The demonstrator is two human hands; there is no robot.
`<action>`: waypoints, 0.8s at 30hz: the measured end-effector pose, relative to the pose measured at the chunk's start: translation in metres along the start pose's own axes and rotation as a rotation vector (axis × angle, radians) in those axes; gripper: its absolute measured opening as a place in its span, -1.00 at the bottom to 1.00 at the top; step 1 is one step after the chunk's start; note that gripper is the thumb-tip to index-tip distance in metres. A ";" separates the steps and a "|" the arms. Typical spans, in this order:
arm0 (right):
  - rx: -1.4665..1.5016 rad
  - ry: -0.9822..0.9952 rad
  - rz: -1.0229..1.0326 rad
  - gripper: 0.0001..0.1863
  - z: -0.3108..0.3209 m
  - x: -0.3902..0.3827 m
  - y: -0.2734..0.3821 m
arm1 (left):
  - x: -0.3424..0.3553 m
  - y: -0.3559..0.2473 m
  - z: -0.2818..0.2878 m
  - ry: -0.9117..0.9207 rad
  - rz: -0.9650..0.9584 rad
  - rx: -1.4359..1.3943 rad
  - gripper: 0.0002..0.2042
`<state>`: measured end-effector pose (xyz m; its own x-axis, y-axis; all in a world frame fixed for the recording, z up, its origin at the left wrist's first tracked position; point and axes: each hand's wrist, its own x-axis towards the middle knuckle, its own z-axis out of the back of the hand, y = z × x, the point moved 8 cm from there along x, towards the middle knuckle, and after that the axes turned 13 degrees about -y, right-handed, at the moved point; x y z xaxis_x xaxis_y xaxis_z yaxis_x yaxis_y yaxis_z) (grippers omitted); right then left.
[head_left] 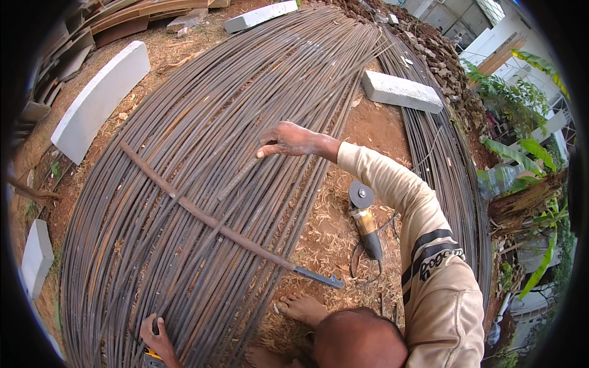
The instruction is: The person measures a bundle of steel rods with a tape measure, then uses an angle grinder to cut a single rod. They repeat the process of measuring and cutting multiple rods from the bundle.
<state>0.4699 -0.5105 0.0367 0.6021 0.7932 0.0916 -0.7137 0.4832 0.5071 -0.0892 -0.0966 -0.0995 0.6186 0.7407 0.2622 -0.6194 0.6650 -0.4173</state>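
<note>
Over a broad bundle of rusty reinforcing bars (202,122), my right hand (288,140) is closed. A short grey steel rod (238,179) slants down to the left from its thumb and fingers. My left hand (153,334) is low at the near left, on the bars, its thumb and forefinger apart; its other fingers are partly hidden. Beside that wrist, a yellow and black object (152,356) shows only in part. Lying across the bars between my hands is a long rusty pipe (208,219) with a dark notched end (319,277).
An angle grinder (366,227) with its cord lies on straw-covered soil to the right. A bare foot (304,308) is near the pipe's end. White blocks (402,92) stand around the bundle, and a second bar stack (451,165) runs along the right. Planks (123,15) are piled at the far left.
</note>
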 end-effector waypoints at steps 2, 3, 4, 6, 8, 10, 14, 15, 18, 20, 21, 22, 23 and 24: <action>-0.019 0.022 0.004 -0.17 -0.033 -0.014 0.004 | 0.004 -0.013 0.022 -0.140 -0.020 -0.183 -0.55; -0.007 -0.005 0.046 -0.14 -0.052 -0.020 0.014 | 0.005 -0.019 0.040 -0.274 -0.113 -0.144 -0.60; -0.011 -0.026 0.057 -0.10 -0.064 -0.040 0.016 | 0.013 -0.066 0.059 -0.195 -0.066 -0.181 -0.57; 0.003 0.095 0.018 -0.11 -0.096 -0.058 0.044 | 0.026 -0.152 0.118 -0.069 0.036 -0.213 -0.50; 0.016 0.290 -0.041 -0.13 -0.126 -0.055 0.095 | 0.036 -0.207 0.149 -0.108 -0.175 -0.190 -0.71; 0.046 0.097 0.108 -0.18 -0.155 -0.064 0.133 | 0.045 -0.262 0.153 0.014 -0.295 -0.247 -0.67; 0.002 0.092 0.124 -0.39 -0.219 -0.057 0.236 | 0.050 -0.319 0.100 0.292 -0.341 -0.372 -0.56; -0.079 0.118 0.211 -0.47 -0.229 -0.061 0.264 | 0.049 -0.342 0.081 0.335 -0.370 -0.403 -0.53; 0.551 -0.265 0.313 -0.67 -0.266 -0.072 0.328 | 0.051 -0.367 0.013 0.264 -0.531 -0.343 -0.54; 0.710 -0.408 0.563 -0.64 -0.273 -0.095 0.360 | 0.047 -0.355 -0.036 0.335 -0.509 -0.291 -0.54; 0.713 -0.389 0.709 -0.59 -0.279 -0.108 0.374 | 0.042 -0.346 -0.062 0.428 -0.460 -0.269 -0.53; 0.830 -0.313 0.698 -0.56 -0.298 -0.118 0.377 | 0.032 -0.341 -0.081 0.535 -0.419 -0.256 -0.52; 0.948 -0.237 0.679 -0.53 -0.317 -0.128 0.380 | 0.019 -0.333 -0.098 0.744 -0.305 -0.290 -0.52; 0.992 -0.197 0.643 -0.51 -0.328 -0.133 0.385 | 0.010 -0.316 -0.108 0.938 -0.180 -0.309 -0.52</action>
<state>-0.0025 -0.3086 -0.0611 0.3426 0.6722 0.6563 -0.3695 -0.5459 0.7520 0.1653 -0.3098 -0.0589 0.9043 0.1677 -0.3925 -0.4084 0.6072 -0.6816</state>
